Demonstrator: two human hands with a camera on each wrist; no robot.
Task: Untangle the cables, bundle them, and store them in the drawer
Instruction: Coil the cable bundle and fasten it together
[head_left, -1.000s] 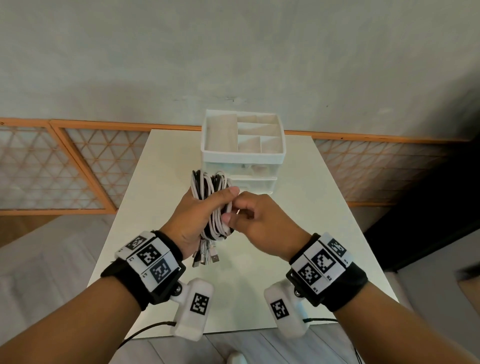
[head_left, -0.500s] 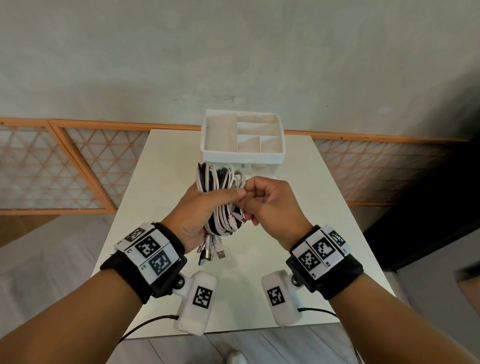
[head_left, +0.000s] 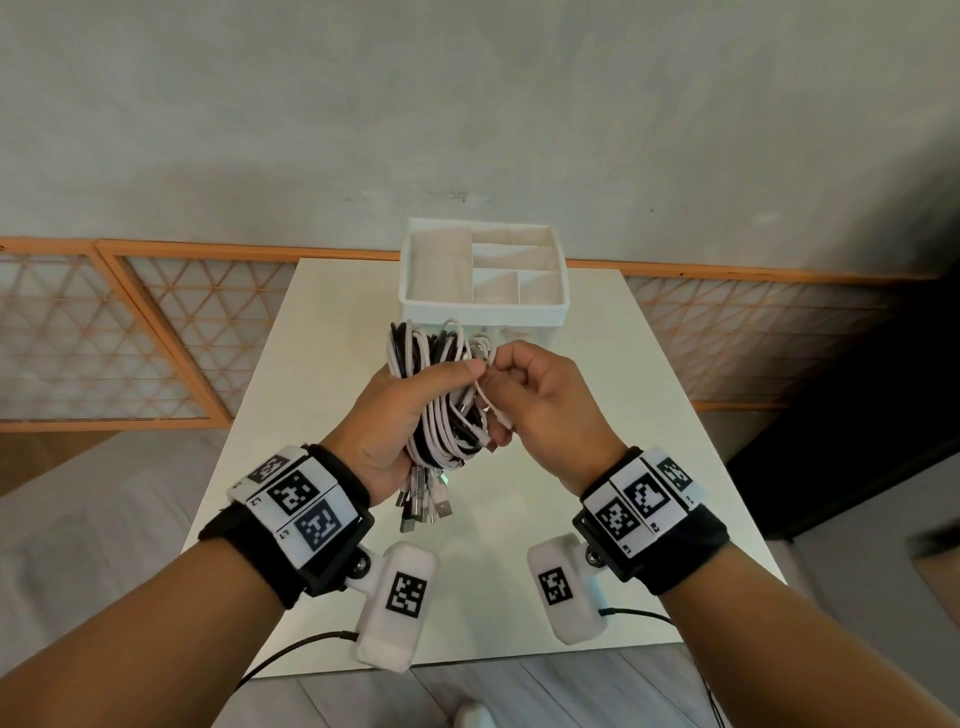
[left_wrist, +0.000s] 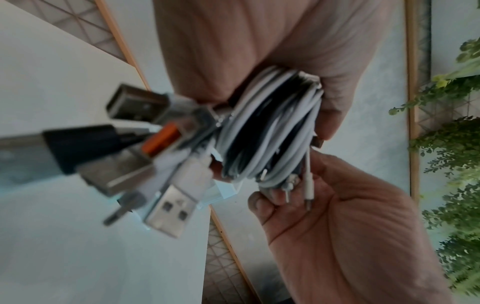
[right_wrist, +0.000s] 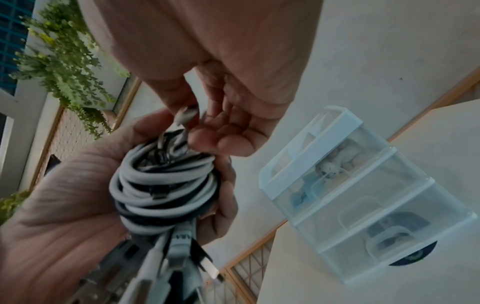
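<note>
Your left hand is wrapped round the coiled bundle of white and black cables, thumb pressed across it, USB plugs hanging below your palm. Your right hand pinches a loose white cable end at the bundle's right side. All this is held above the counter, just in front of the white drawer unit standing at its far edge.
</note>
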